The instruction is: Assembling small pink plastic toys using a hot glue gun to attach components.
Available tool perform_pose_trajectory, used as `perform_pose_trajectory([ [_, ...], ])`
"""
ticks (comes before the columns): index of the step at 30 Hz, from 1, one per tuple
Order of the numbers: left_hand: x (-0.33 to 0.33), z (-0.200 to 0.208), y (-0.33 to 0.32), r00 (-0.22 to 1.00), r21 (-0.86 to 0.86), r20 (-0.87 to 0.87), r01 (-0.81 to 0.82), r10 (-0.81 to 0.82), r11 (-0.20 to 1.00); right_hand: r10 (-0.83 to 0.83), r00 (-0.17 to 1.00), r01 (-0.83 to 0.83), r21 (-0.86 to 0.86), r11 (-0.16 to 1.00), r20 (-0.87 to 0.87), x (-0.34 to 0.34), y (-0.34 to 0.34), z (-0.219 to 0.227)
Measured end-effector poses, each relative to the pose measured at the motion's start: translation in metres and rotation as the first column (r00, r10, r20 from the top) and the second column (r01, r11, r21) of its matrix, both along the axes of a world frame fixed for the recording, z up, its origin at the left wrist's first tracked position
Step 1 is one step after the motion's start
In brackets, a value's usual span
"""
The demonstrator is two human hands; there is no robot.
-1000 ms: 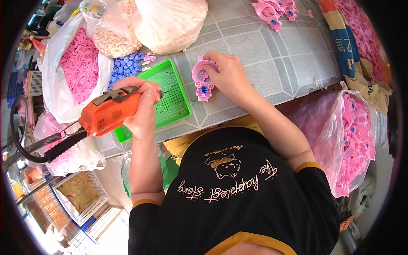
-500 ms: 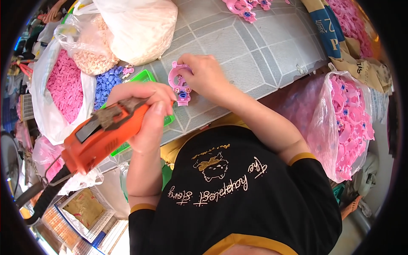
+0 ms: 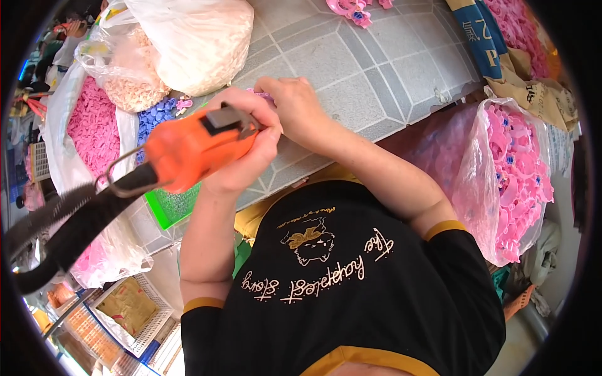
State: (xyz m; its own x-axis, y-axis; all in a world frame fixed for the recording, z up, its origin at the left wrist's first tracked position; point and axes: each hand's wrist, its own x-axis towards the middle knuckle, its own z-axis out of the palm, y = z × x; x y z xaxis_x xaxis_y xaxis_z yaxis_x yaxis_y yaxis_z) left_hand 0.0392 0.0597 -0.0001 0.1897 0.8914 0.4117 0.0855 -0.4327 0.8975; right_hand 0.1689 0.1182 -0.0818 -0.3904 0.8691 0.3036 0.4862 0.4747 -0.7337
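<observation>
My left hand (image 3: pixel 251 153) is wrapped round an orange power screwdriver (image 3: pixel 194 147), a handheld tool with a metal hanging loop and thick black cords at its rear end. Its tip is hidden behind my fingers. Close beside it, over the tiled worktop (image 3: pixel 351 88), my right hand (image 3: pixel 295 109) is closed on a pink plastic piece (image 3: pixel 266 98). Only a sliver of that piece shows between the two hands. Below the tool and my left wrist lies a bright green tray (image 3: pixel 164 212), partly covered from view.
At the left stand bags of pink parts (image 3: pixel 94 122) and cream-coloured parts (image 3: pixel 207 47), with blue parts (image 3: pixel 153 116) piled beside them. More pink pieces (image 3: pixel 357 14) lie at the worktop's far side. A clear bag of pink pieces (image 3: pixel 517 182) is at my right.
My left hand has brought the screwdriver right and up, close against my right hand. The pink piece, earlier plainly visible as a ring shape with blue bits, is now mostly hidden.
</observation>
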Motion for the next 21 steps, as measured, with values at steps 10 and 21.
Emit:
perform_pose_trajectory([
  [10, 0.008, 0.029, -0.020, 0.834, 0.100, 0.526, -0.254, 0.165, 0.962, 0.039, 0.997, -0.046, -0.095, 0.994, -0.072, 0.006, 0.006, -0.007],
  [21, -0.047, -0.001, -0.032, 0.854, 0.066, 0.501, -0.202, 0.143, 0.977, -0.361, 0.899, 0.340, -0.122, 0.932, -0.250, 0.167, -0.047, 0.117],
])
